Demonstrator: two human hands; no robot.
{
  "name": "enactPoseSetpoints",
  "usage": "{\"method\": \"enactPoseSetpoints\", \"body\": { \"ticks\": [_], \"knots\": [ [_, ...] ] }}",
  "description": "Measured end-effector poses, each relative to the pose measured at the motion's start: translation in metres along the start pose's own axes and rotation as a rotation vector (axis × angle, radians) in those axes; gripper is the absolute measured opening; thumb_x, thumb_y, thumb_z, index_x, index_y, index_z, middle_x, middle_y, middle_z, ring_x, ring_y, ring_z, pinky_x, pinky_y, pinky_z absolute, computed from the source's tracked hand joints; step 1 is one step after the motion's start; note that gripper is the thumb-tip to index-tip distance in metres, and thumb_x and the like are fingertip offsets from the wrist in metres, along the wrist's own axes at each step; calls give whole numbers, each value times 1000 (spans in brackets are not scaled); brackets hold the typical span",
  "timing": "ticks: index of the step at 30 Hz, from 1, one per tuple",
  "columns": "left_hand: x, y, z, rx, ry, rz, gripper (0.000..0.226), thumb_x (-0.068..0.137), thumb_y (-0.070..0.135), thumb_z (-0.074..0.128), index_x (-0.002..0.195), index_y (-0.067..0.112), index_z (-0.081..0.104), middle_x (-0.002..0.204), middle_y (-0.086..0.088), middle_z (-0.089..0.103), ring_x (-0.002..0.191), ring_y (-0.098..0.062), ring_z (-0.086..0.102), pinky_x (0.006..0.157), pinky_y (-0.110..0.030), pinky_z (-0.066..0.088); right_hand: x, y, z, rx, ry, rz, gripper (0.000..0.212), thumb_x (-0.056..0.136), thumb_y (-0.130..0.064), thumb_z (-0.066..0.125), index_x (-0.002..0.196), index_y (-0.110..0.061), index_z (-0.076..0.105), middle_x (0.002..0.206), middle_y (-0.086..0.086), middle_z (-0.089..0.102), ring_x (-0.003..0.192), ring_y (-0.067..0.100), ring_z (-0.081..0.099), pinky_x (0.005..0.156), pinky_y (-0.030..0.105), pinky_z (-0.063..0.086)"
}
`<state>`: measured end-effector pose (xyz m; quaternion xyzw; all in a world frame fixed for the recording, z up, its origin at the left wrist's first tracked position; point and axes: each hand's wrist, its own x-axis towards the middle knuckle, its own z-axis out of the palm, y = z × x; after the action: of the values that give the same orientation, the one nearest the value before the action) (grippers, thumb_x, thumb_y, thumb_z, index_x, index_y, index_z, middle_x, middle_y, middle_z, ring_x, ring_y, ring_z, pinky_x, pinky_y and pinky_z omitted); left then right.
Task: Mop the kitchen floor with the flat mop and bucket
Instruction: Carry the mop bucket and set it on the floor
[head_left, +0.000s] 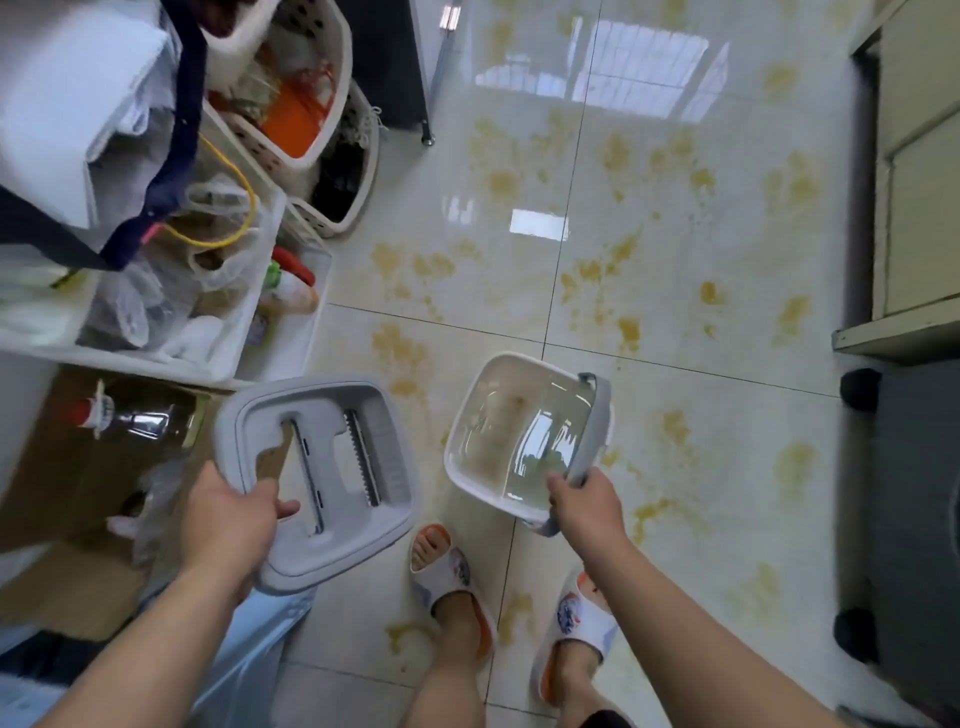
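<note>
My left hand (228, 512) grips the near edge of the grey wringer lid (332, 545) of the mop bucket, fingers curled through one of its slots, holding it up at the lower left. My right hand (584, 501) grips the grey carry handle (592, 426) of the white mop bucket (467, 478), which hangs above the floor with water in it. The lid is off the bucket and beside it. The glossy cream tile floor (675, 249) is spattered with yellow-brown stains. No flat mop is in view.
White storage bins (291, 332) with bags and bottles and perforated baskets (332, 119) stand at the left. A glass bottle (130, 421) lies on a cardboard box. A cabinet (914, 208) and a dark wheeled object (909, 519) line the right. My slippered feet (452, 582) stand below.
</note>
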<state>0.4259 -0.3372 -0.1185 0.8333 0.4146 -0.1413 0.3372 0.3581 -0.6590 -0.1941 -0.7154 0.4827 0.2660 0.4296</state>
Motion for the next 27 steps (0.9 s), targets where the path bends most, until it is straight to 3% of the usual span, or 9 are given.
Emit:
{"method": "enactPoseSetpoints", "body": {
  "ticks": [3, 5, 8, 13, 15, 17, 19, 23, 27],
  "knots": [
    [-4, 14, 11, -66, -141, 8, 26, 96, 3, 58, 96, 29, 54, 93, -5, 74, 63, -15, 76, 68, -48, 62, 20, 51, -59, -402, 130, 283, 39, 98, -18, 53, 134, -4, 46, 131, 17, 61, 111, 35, 63, 88, 37, 51],
    [-7, 20, 19, -62, -249, 23, 26, 95, 1, 56, 99, 27, 55, 98, -10, 73, 70, -23, 78, 69, -48, 62, 30, 79, -89, -526, 87, 425, 49, 97, -12, 46, 143, 7, 43, 143, 24, 55, 127, 38, 59, 103, 39, 48],
    [-15, 32, 35, -43, -438, 46, 23, 95, 0, 56, 105, 21, 56, 97, -20, 70, 75, -27, 78, 65, -44, 61, 26, 76, -95, -437, 27, 275, 29, 102, -19, 47, 117, 0, 64, 119, 22, 68, 110, 36, 66, 91, 36, 51],
    [-38, 63, 96, 78, -716, 147, 28, 93, -3, 52, 106, 21, 57, 88, -23, 66, 74, -31, 78, 76, -54, 61, 4, 35, -64, 353, -272, 204, 48, 106, -56, 43, 112, -15, 67, 91, 7, 70, 73, 23, 68, 64, 35, 59],
    [-43, 72, 120, 89, -791, 184, 31, 93, -3, 52, 109, 23, 58, 88, -24, 69, 73, -32, 77, 76, -53, 63, 2, 27, -55, 225, -331, 103, 48, 100, -67, 46, 115, -24, 62, 102, -2, 70, 83, 19, 70, 63, 34, 60],
    [-42, 76, 136, 83, -834, 179, 32, 94, -3, 52, 110, 24, 58, 93, -28, 69, 75, -33, 77, 77, -51, 63, 8, 30, -50, -15, -244, -13, 35, 97, -61, 54, 117, -32, 54, 109, -7, 66, 94, 18, 69, 77, 41, 62],
    [-38, 74, 147, 76, -849, 172, 31, 94, -3, 52, 111, 21, 59, 88, -25, 69, 77, -34, 77, 77, -52, 62, 16, 34, -49, -55, -166, -32, 34, 97, -53, 60, 118, -28, 55, 109, -3, 68, 98, 21, 69, 88, 47, 60],
    [-27, 77, 169, 128, -783, 273, 21, 90, 7, 57, 103, 23, 61, 76, -8, 73, 73, -25, 75, 73, -43, 59, 38, 30, -43, 21, -71, -17, 33, 89, -49, 71, 106, -22, 62, 98, -3, 69, 88, 18, 70, 83, 47, 61],
    [-12, 79, 205, 383, -499, 557, 24, 97, 19, 55, 118, 13, 47, 108, -6, 59, 90, -26, 58, 70, -35, 43, 57, 19, -27, -27, 81, -34, 30, 90, -48, 70, 100, -23, 57, 92, -6, 63, 80, 14, 62, 70, 37, 53]
  ]
}}
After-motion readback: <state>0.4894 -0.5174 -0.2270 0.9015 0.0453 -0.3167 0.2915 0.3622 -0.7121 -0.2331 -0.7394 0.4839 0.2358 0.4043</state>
